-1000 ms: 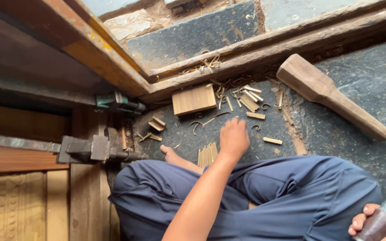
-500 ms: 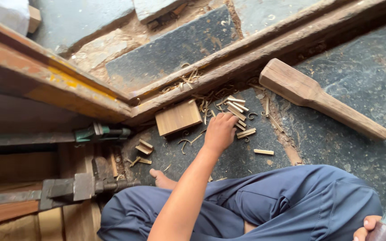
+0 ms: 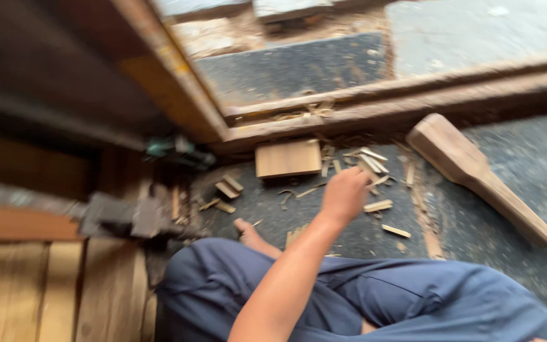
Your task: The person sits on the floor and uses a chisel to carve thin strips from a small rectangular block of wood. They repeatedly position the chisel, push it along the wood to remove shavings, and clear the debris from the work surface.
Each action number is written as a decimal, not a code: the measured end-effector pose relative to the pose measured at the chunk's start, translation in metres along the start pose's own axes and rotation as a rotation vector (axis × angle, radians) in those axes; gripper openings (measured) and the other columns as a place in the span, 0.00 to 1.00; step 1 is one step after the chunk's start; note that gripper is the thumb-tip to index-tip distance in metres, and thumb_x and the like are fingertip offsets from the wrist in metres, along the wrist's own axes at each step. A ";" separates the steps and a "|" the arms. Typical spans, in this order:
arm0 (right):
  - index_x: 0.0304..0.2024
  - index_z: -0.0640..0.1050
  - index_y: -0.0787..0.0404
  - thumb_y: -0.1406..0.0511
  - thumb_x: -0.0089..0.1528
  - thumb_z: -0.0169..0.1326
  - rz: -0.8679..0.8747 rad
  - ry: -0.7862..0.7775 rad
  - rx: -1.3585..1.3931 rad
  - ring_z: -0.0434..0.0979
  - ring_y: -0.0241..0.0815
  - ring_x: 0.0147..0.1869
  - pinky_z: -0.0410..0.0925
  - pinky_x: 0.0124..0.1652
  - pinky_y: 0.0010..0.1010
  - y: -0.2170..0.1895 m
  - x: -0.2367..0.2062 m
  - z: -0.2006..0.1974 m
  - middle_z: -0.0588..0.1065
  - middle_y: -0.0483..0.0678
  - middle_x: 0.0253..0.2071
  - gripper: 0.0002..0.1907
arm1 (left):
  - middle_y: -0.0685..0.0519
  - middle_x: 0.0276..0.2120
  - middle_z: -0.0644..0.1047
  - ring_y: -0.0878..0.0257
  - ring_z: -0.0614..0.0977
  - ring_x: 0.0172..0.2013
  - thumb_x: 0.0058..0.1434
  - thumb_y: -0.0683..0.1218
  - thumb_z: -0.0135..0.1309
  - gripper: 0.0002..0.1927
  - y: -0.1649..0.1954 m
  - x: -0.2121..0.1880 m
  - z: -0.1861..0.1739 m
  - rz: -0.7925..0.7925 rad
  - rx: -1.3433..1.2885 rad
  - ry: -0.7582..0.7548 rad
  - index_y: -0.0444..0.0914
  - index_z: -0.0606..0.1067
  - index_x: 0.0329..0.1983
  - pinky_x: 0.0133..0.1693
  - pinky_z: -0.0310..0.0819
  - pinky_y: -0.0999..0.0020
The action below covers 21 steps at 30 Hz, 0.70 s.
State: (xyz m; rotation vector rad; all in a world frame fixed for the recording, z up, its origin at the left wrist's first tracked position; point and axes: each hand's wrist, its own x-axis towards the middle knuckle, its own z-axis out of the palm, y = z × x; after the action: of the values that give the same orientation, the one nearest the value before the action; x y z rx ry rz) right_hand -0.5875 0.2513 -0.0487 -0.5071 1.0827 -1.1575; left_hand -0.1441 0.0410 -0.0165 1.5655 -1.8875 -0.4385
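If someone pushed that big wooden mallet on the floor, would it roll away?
Probably not. The wooden mallet has a flat, blocky head, so it would likely slide or pivot rather than roll. It looks like thick solid wood, so probably stiff and fairly heavy. The gritty floor should slow it.

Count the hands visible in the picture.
1. A single hand reaches down to the small wood sticks on the dark floor, left of the wooden mallet. The other hand is out of frame.

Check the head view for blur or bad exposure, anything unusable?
Head view: motion blur smears the whole frame. The left hand over the small wood pieces is soft, its grip unreadable. The wooden mallet and flat wood block keep readable outlines. Upper left sits in deep shadow. No glare.
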 end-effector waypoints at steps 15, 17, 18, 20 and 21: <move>0.67 0.69 0.58 0.64 0.63 0.54 -0.012 0.054 -0.829 0.69 0.40 0.17 0.61 0.17 0.31 0.024 0.089 0.366 0.74 0.50 0.24 0.29 | 0.43 0.28 0.83 0.50 0.86 0.32 0.46 0.49 0.69 0.12 -0.140 -0.012 -0.096 -0.669 -0.231 0.080 0.37 0.82 0.26 0.39 0.79 0.58; 0.68 0.68 0.58 0.65 0.64 0.53 -0.001 0.053 -0.737 0.70 0.38 0.18 0.61 0.17 0.30 0.032 0.104 0.394 0.73 0.49 0.26 0.28 | 0.43 0.28 0.82 0.49 0.85 0.32 0.47 0.49 0.69 0.11 -0.150 -0.004 -0.085 -0.679 -0.218 0.170 0.37 0.82 0.26 0.38 0.79 0.58; 0.68 0.66 0.59 0.65 0.64 0.53 -0.012 0.036 -0.690 0.70 0.37 0.18 0.63 0.17 0.29 0.039 0.111 0.404 0.73 0.48 0.26 0.29 | 0.44 0.28 0.83 0.49 0.86 0.32 0.46 0.49 0.69 0.12 -0.152 0.002 -0.081 -0.708 -0.235 0.166 0.38 0.83 0.27 0.38 0.80 0.58; 0.69 0.65 0.59 0.66 0.64 0.52 -0.030 0.021 -0.634 0.71 0.36 0.19 0.64 0.17 0.28 0.053 0.116 0.410 0.74 0.48 0.28 0.29 | 0.45 0.28 0.83 0.50 0.86 0.31 0.45 0.50 0.69 0.12 -0.152 0.015 -0.075 -0.774 -0.267 0.164 0.38 0.84 0.28 0.38 0.80 0.59; 0.70 0.64 0.59 0.67 0.64 0.52 -0.038 0.023 -0.623 0.71 0.36 0.20 0.64 0.17 0.27 0.061 0.113 0.408 0.74 0.48 0.28 0.30 | 0.44 0.28 0.83 0.49 0.86 0.31 0.44 0.50 0.71 0.13 -0.151 0.020 -0.073 -0.769 -0.239 0.163 0.38 0.84 0.28 0.38 0.79 0.58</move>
State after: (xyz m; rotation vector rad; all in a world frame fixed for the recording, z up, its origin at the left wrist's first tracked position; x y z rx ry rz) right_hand -0.1992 0.0930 0.0334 -1.0001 1.4605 -0.8433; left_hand 0.0153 -0.0033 -0.0505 2.0411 -1.0090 -0.7965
